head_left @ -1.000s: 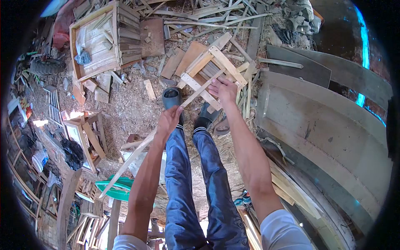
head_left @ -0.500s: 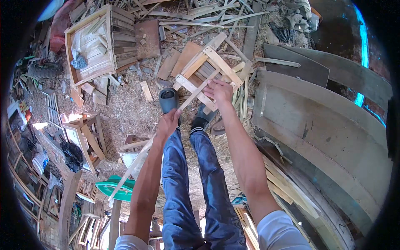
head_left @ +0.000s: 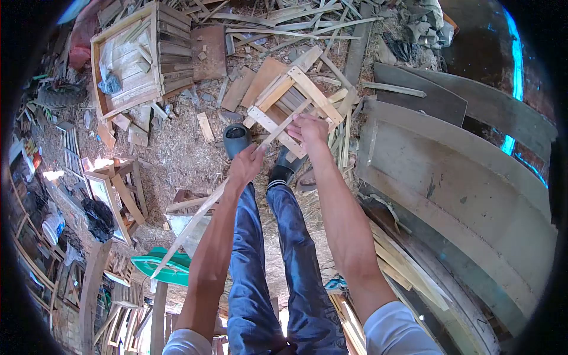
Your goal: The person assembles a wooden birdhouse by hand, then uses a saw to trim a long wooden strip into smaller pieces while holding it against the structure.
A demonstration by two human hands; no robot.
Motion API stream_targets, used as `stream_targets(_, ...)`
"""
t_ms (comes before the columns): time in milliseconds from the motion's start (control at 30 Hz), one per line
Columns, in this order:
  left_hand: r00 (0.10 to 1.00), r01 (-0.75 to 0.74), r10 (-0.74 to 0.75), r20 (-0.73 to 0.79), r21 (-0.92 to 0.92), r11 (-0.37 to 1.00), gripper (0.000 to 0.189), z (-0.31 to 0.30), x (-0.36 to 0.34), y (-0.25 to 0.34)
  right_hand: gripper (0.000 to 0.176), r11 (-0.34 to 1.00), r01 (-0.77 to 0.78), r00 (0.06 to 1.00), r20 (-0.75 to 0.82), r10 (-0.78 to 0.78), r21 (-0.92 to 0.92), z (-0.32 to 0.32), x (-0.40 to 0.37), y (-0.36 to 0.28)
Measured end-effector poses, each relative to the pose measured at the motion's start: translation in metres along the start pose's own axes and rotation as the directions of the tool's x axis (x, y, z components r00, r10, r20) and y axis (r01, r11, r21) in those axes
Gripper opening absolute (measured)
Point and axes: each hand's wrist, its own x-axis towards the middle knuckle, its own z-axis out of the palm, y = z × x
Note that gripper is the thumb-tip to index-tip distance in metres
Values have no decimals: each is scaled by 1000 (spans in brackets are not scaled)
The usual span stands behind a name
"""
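Fingers of my left hand (head_left: 246, 164) and right hand (head_left: 309, 129): closed on the wooden strip (head_left: 192, 225).
I grip the strip mid-length with the left and nearer its upper end with the right, at the open wooden frame (head_left: 315, 93). The strip slants down-left across the green plastic item (head_left: 171, 273); the frame sits beside the right shoe (head_left: 283, 167).
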Motion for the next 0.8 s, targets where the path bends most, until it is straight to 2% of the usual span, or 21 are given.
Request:
stream_targets(33,1000,2,-2,-3,-2,1000,49,3,8,1,31,1000,1,1000,4,-1,0,0,0,0)
stream_targets(100,990,-115,129,53,-214,970,52,13,26,2,32,1000,-5,1000,19,5,-16,0,-1,-2)
stream_targets(133,990,-113,128,52,-218,969,52,16,32,5,32,1000,-12,1000,28,13,-29,-1,-2,-3)
stream_targets(400,999,-30,31,16,-60,998,53,25,35,15,36,998,47,998,30,-46,-50,0,0,4)
stream_targets(467,999,-7,10,35,-80,997,54,22,35,16,38,997,55,998,36,-53,-51,2,-3,5)
stream_targets(533,999,13,-8,54,-97,995,55,17,36,15,32,995,82,996,20,-81,-53,3,-5,4)
stream_targets(633,997,35,-32,68,-49,998,65,12,38,14,33,998,67,998,15,-67,-2,8,-8,6)
stream_targets(733,999,42,-41,-26,34,999,68,10,39,12,31,998,64,998,-5,-64,14,11,-7,9)
stream_targets(800,997,11,-4,-83,83,996,59,12,41,9,30,995,98,995,-28,-99,-25,10,-6,13)
